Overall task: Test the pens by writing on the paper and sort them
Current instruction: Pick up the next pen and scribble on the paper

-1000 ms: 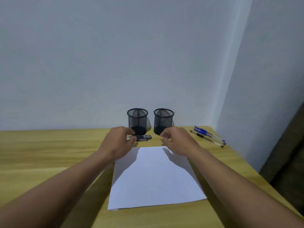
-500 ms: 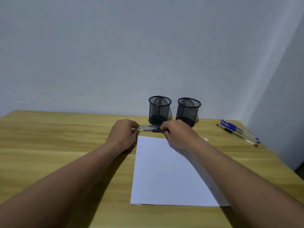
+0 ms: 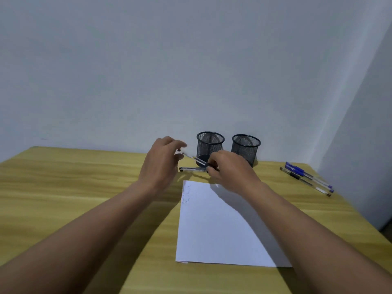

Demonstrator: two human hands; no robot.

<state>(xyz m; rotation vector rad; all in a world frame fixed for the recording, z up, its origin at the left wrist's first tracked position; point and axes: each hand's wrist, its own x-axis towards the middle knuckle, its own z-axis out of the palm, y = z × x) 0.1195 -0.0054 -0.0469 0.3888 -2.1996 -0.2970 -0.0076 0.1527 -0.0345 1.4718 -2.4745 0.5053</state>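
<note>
My right hand grips a clear pen by its black grip, lifted off the table with its bare tip pointing up and left. My left hand hovers just left of that tip, with a small dark cap pinched between thumb and fingers. A second clear pen lies flat on the table under them, in front of the left mesh cup. The right mesh cup stands beside it. The white paper lies in front of me, with faint scribbles near its top left corner.
Three pens, two with blue caps, lie at the table's far right near the wall corner. The wooden table extends to the left. A pale wall rises directly behind the cups.
Both hands held one pen flat on the table by its ends. Now my right hand has raised it and my left hand has drawn away from the tip with the cap.
</note>
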